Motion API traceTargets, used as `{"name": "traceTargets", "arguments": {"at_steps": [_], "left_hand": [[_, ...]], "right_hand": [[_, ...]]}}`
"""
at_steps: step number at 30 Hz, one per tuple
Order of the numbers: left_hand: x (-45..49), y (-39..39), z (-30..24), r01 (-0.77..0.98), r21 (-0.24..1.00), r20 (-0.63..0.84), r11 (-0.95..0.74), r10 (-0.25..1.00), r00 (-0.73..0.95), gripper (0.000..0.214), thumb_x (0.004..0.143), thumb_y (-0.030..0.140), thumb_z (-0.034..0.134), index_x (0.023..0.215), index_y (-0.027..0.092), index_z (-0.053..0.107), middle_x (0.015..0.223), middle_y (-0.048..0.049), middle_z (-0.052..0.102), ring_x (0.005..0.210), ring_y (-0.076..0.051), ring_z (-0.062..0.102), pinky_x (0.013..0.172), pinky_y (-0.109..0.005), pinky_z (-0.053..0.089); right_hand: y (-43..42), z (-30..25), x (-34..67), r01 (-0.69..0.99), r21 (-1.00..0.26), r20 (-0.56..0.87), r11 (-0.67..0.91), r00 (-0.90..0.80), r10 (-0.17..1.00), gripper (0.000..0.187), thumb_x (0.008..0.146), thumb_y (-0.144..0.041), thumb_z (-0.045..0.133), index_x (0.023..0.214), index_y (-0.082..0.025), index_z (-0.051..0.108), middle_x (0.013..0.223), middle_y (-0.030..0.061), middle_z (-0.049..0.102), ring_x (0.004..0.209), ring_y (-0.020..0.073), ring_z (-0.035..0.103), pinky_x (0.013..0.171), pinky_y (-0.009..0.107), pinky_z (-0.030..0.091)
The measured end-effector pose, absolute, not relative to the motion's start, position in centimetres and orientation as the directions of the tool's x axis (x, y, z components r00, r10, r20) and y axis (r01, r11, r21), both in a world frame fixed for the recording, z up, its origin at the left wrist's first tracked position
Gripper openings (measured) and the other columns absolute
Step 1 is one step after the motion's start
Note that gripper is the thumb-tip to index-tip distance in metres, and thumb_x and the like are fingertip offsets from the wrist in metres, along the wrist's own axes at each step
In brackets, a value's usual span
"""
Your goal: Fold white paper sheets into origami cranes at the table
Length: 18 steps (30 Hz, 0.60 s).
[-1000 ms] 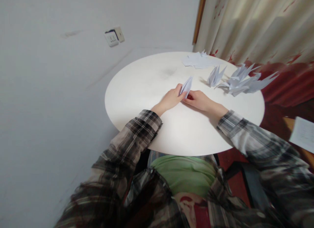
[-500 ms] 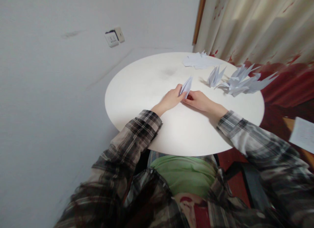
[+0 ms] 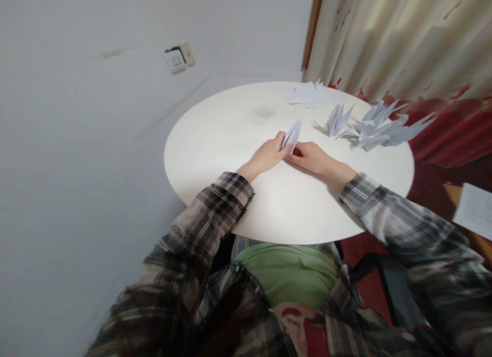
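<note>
A small folded piece of white paper [image 3: 292,134] stands with its point up near the middle of the round white table [image 3: 230,137]. My left hand [image 3: 269,154] pinches its left side, fingers closed on the paper. From the right, my right hand [image 3: 311,156] grips the paper's lower edge, its fingers also closed. Both wrists rest on the tabletop.
Several finished folded paper shapes [image 3: 378,126] lie at the table's right edge, one more [image 3: 337,119] standing a little nearer. Flat paper sheets [image 3: 309,95] lie at the far edge. A curtain [image 3: 403,39] hangs behind; a wall socket [image 3: 179,56] is on the left wall.
</note>
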<state>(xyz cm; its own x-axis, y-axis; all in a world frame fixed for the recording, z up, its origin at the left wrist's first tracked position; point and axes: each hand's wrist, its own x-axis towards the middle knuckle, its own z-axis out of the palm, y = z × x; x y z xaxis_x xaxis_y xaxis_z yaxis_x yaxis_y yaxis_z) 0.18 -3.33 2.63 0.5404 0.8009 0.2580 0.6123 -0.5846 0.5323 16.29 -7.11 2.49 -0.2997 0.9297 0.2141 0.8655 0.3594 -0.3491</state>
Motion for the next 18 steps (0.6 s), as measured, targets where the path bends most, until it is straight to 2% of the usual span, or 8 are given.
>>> {"name": "traceTargets", "arguments": {"at_steps": [7, 18], "left_hand": [[0.15, -3.33, 2.58, 0.612, 0.523, 0.266, -0.594, 0.795, 0.545, 0.026, 0.09, 0.039, 0.039, 0.106, 0.019, 0.045, 0.083, -0.0048, 0.063, 0.069, -0.015, 0.054, 0.067, -0.028, 0.041], [0.22, -3.2, 2.43, 0.607, 0.535, 0.269, -0.588, 0.8, 0.537, 0.026, 0.09, 0.038, 0.039, 0.106, 0.019, 0.046, 0.085, -0.0058, 0.063, 0.074, -0.016, 0.056, 0.07, -0.03, 0.043]], "right_hand": [[-7.08, 2.46, 16.38, 0.864, -0.348, 0.221, 0.364, -0.302, 0.927, 0.026, 0.087, -0.038, 0.05, 0.087, -0.015, 0.061, 0.075, 0.0058, 0.064, 0.064, 0.0143, 0.052, 0.063, 0.026, 0.034], [-7.07, 2.43, 16.42, 0.855, -0.367, 0.224, 0.367, -0.302, 0.927, 0.025, 0.087, -0.037, 0.05, 0.089, -0.015, 0.061, 0.075, 0.0052, 0.063, 0.064, 0.0146, 0.052, 0.063, 0.027, 0.035]]}}
